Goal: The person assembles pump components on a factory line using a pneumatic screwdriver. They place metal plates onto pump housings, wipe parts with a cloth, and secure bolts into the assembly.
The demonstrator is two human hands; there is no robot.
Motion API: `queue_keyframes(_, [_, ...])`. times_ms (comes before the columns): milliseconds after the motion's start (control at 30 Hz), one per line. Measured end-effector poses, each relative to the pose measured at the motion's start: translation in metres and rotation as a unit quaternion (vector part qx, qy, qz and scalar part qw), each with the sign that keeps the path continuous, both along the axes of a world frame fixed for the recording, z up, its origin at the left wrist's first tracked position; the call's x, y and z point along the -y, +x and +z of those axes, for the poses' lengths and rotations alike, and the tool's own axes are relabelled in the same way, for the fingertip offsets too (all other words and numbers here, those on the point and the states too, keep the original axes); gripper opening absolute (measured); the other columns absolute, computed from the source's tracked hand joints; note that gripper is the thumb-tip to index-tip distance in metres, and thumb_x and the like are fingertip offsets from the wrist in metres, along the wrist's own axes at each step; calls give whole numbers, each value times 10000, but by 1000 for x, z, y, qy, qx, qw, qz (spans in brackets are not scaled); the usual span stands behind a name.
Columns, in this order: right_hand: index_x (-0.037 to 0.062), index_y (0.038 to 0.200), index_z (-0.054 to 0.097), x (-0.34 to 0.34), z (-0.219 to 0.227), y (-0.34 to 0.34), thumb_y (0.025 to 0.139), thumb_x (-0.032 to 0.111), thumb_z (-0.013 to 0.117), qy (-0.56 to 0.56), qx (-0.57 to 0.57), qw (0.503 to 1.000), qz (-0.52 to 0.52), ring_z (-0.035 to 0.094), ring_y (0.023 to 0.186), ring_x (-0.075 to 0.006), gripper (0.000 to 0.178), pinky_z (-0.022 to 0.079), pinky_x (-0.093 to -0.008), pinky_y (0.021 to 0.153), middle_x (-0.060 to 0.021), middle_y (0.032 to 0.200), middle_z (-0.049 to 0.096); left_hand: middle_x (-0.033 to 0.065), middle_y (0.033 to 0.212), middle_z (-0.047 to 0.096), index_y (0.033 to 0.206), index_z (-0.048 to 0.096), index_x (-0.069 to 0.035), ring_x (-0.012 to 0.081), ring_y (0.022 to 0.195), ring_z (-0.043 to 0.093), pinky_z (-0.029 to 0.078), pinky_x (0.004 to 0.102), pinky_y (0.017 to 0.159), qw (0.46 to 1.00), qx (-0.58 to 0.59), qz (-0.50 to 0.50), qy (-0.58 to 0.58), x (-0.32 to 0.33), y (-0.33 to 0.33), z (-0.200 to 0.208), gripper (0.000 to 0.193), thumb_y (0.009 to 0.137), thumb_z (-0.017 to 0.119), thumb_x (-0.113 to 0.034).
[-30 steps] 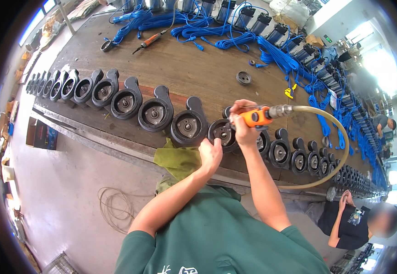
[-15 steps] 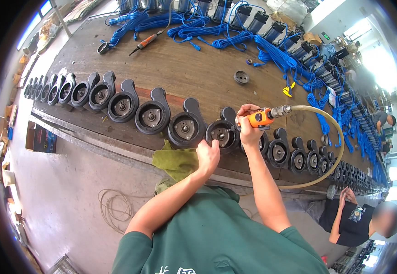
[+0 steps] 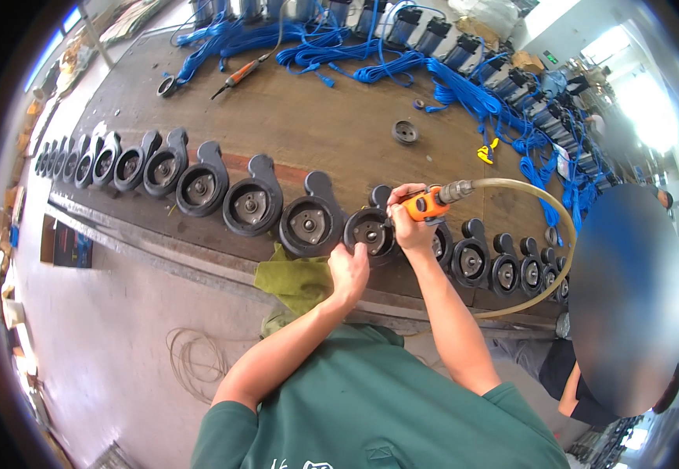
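With my right hand I grip an orange air tool, its metal coupling joined to a hose. Its working end is hidden by my fingers, just right of a black round pump housing with a short spout. My left hand pinches that housing's near rim, thumb and fingers closed. A metal plate with a central shaft shows inside the housing. Similar housings stand in a row on both sides, spouts pointing away from me. A green cloth hangs at the table edge by my left wrist.
The yellowish hose loops over the right-hand housings. Farther back on the wooden table lie an orange pen-like tool, a loose black ring part, a yellow tool and blue cable bundles. Another person is at right, mostly blurred.
The view has shifted slightly, and the table things sit a little farther left. Both hands keep their holds at the same housing. The blurred person at right appears larger and closer.
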State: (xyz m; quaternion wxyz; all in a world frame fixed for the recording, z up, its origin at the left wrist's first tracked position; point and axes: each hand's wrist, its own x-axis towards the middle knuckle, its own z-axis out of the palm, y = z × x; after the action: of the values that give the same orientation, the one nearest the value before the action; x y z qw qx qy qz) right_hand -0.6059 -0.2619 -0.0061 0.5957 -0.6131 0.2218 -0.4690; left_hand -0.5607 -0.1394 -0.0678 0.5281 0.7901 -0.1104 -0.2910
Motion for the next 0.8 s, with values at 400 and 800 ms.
queue_keyframes(400, [17,977,608,-24,31,-7,743,-35,600,-74,53,996,-8,598,804,-129,239,484,-293,738,-30,848,624,114,921,673,990,603,104,186,717,663,562,347,570,972,-139,-29,-187,10,15,-50,305,940,642,-194])
queue_keyframes(800, [2,1020,622,-37,17,-36,771,-21,636,-38,59,993,-92,600,815,-113,250,487,-275,755,-40,856,637,136,933,665,1015,526,52,247,754,693,608,385,586,950,-295,-50,-85,16,13,-29,331,836,761,-98])
